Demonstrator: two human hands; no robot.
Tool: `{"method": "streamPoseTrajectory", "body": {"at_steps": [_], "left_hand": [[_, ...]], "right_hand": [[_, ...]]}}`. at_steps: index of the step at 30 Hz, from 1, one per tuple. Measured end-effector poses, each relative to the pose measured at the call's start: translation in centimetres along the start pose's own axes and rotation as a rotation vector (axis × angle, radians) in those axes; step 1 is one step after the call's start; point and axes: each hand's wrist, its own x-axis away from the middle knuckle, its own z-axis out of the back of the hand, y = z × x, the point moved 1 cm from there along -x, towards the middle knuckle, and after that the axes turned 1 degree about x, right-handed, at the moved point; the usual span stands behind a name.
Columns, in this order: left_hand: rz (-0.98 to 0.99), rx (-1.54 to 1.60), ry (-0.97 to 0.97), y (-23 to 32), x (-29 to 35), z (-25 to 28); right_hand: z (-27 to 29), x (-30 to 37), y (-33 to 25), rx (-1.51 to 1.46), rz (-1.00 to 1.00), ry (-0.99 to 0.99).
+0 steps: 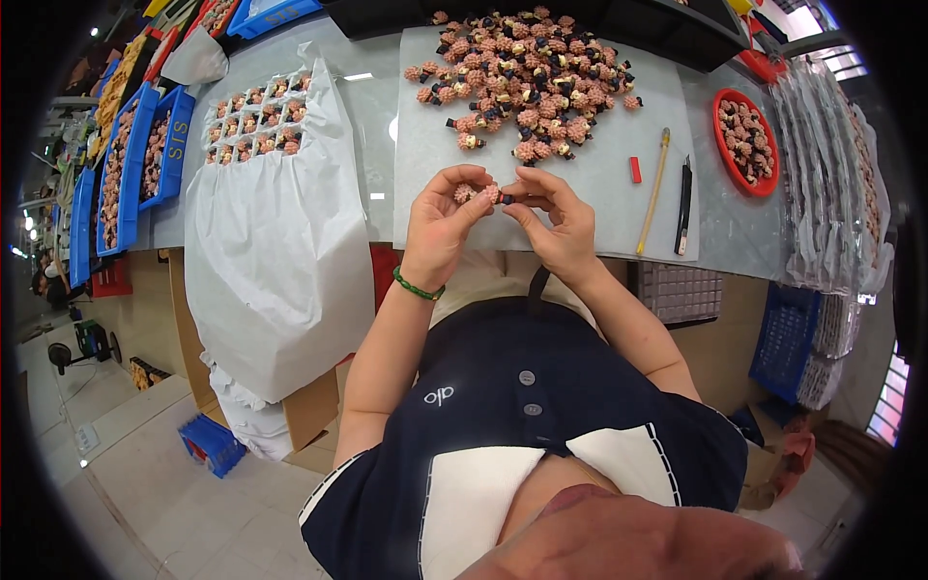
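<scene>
Pinching from opposite sides, the left hand [435, 220] and right hand [563, 227] meet on 1 small pink-and-dark figure [494, 194], the left at its knobbly pink end and the right's thumb and fingertips at its dark end. A 2nd pink piece [464, 193] sits among the left fingers. The held figure is above the near part of a pale sheet [599, 217], just short of a loose heap of similar figures [532, 87]. Right of the hands on that sheet lie 1 small red block [635, 170], 1 yellow stick-like tool [653, 193] and 1 slim black tool [684, 208]. Farther right, 1 red bowl [718, 145] holds more figures, near upright clear trays [822, 184]. To the left, a white compartment tray [249, 126] carries rows of figures, with thin white sheeting [275, 251] draped below it; blue bins [176, 145] stand beyond.
</scene>
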Motion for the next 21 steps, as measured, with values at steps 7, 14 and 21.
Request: {"method": "streamPoseTrajectory", "body": {"at_steps": [7, 14, 21], "left_hand": [[0.029, 0.030, -0.029, 0.2, 0.1, 0.0], [-0.003, -0.038, 0.004, 1.6, 0.0, 0.6], [-0.172, -0.314, 0.026, 4.0, 2.2, 2.9]], "right_hand": [[0.3, 0.1, 0.2, 0.034, 0.049, 0.021], [0.3, -1.7, -1.4, 0.381, 0.302, -0.083], [-5.0, -2.3, -2.8, -0.016, -0.107, -0.170]]}}
